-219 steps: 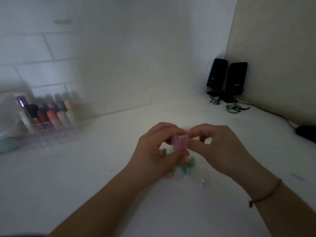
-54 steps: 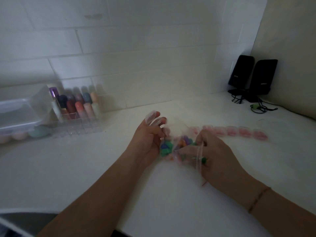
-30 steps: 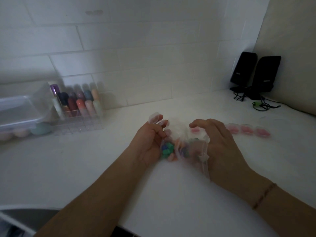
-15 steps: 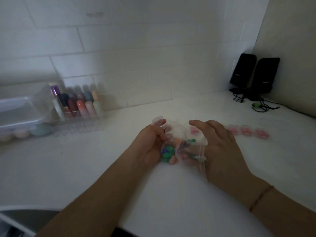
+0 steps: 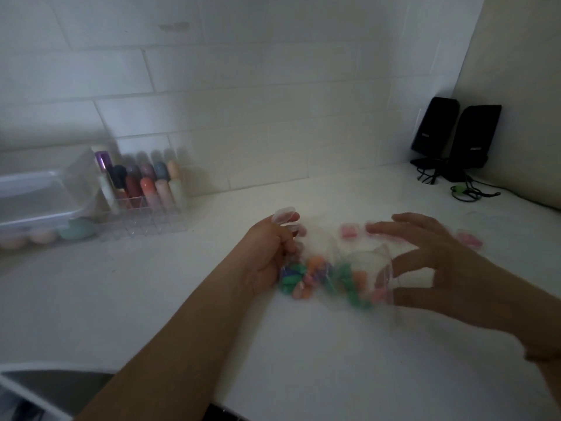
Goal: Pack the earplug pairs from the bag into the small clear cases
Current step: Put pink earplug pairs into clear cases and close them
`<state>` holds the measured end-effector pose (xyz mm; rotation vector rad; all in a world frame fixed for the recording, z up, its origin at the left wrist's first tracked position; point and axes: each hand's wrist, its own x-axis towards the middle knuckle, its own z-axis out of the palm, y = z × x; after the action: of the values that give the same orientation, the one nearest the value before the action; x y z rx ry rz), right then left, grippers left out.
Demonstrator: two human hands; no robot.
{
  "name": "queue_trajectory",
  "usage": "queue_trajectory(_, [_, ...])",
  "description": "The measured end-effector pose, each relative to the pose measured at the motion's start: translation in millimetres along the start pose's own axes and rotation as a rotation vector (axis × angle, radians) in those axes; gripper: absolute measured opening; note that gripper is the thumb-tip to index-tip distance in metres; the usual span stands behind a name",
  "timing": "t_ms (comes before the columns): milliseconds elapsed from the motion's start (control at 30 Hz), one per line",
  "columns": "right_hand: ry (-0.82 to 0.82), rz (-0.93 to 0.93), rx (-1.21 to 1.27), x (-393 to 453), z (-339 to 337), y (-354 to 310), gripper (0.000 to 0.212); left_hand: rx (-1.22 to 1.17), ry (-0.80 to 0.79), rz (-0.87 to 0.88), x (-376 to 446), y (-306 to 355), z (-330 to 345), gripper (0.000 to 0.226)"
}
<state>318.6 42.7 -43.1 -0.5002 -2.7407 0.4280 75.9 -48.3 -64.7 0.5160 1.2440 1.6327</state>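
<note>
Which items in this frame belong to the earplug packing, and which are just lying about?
Part of the job: bag of earplugs; empty clear case in left hand; filled cases; right hand.

Lying about: speakers; organizer of tubes; plastic box.

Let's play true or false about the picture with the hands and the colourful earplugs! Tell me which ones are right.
1. The bag holds earplugs of several colours. True.
2. Two black speakers stand in the far right corner. True.
3. The left hand lies flat and holds nothing. False: it grips the bag's end and an open clear case.
4. The filled cases behind the bag hold blue earplugs. False: they look pink.
5. The right hand is a closed fist. False: its fingers are spread.
</note>
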Motion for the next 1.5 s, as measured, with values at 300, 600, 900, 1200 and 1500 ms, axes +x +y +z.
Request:
queue_trajectory(300, [0.529, -0.053, 0.831, 0, -20, -17, 0.012, 0.094, -0.083, 0.402, -17, 18, 9, 0.01])
queue_trajectory(600, [0.581, -0.072, 0.316, 17, 22, -63, 0.02, 0.27, -0.399, 0.33, -32, -9, 29, 0.052])
queue_trajectory(900, [0.66, -0.002, 0.09, 20, 25, -69, 0.014, 0.51, -0.504, 0.516, -36, -15, 33, 0.069])
queue_trajectory(1200, [0.681, -0.07, 0.082, 18, 24, -67, 0.024, 0.291, -0.416, 0.361, -30, -14, 30, 0.064])
queue_trajectory(1500, [0.437, 0.252, 0.075, -4, -19, -19, 0.021, -0.035, -0.135, 0.352, -16, 5, 21, 0.05])
